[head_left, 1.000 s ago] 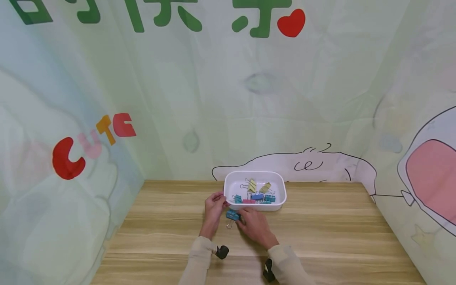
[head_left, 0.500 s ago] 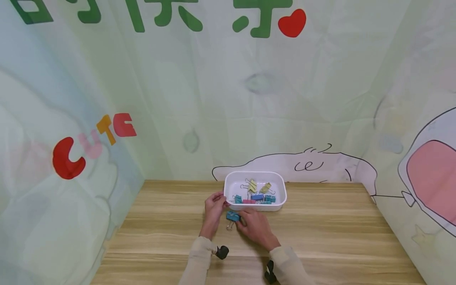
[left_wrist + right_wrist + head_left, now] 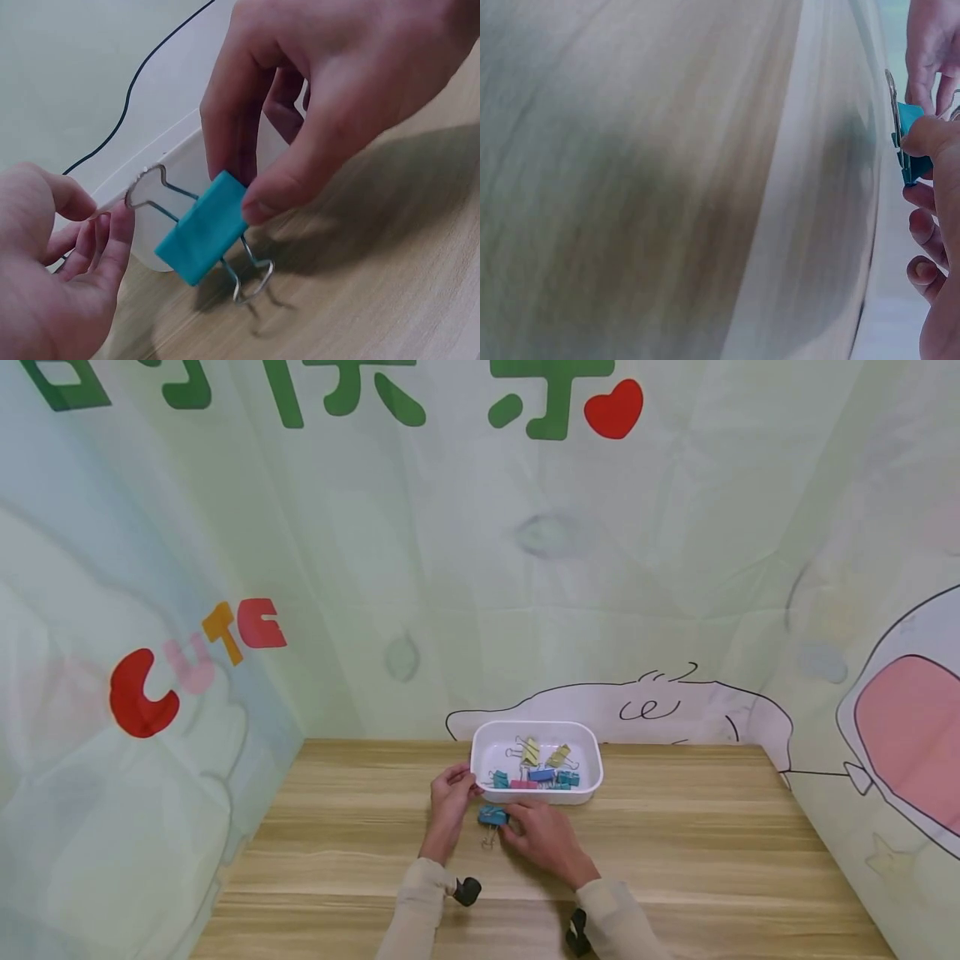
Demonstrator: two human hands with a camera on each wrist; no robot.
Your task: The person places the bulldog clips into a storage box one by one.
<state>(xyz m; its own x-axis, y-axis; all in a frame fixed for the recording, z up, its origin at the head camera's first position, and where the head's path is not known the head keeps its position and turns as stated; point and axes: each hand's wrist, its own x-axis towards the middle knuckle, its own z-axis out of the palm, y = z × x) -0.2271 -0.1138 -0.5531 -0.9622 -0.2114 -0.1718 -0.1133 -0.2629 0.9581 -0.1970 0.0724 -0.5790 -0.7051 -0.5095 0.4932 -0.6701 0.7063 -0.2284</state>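
Note:
My right hand point(image 3: 543, 837) pinches one end of a large teal binder clip point(image 3: 202, 229) between thumb and fingers. The clip is in front of the white plastic tray point(image 3: 536, 797), just above the table, with its two wire handles spread to opposite sides in the left wrist view. In the right wrist view, the clip point(image 3: 908, 116) shows edge-on by the thumb. My left hand point(image 3: 450, 789) holds the tray's front left corner, its thumb and fingertips meeting at the rim. One wire handle comes close to the left fingertips; whether they touch I cannot tell.
Inside the tray lie several binder clips: yellow ones point(image 3: 531, 750) toward the back, with a blue clip point(image 3: 542, 774), a pink clip point(image 3: 523, 785) and teal clips nearer the front. A printed curtain point(image 3: 480, 610) rises behind the wooden table point(image 3: 360, 877).
My right hand has shifted slightly right and toward me with the teal binder clip, whose lower handle has swung a little. My left hand and the tray stay in place.

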